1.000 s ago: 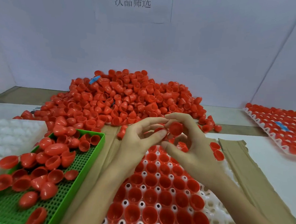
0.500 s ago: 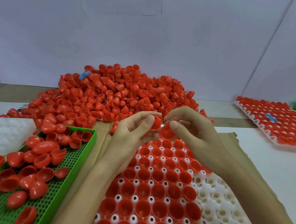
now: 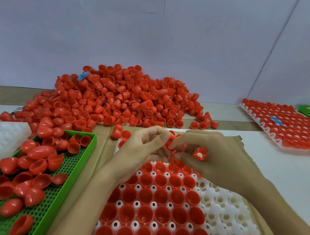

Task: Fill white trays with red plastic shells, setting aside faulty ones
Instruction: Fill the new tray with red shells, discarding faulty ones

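Red shells (image 3: 115, 100), cup-shaped plastic ones, lie in a big heap against the pale wall at the back of the table (image 3: 283, 170). Nearer to me, on a sheet of cardboard (image 3: 239, 146), sits the white tray (image 3: 222, 217). Its left and middle pockets hold shells mouth up, row on row, while the pockets down its right side are bare. Left of it, a green basket (image 3: 55, 198) with a perforated floor holds a loose scatter of shells, some of them larger and oval, lying any way up. Far off to the right, a second tray (image 3: 255, 121) is packed with red.

Both hands meet just above the far end of the near tray. The left hand (image 3: 141, 149) has its fingers curled in, thumb and forefinger pinching a single shell (image 3: 168, 143). The right hand (image 3: 211, 157) is curled too. Its forefinger tip touches that same shell, and more red shells are tucked among its fingers; how many, I cannot tell.
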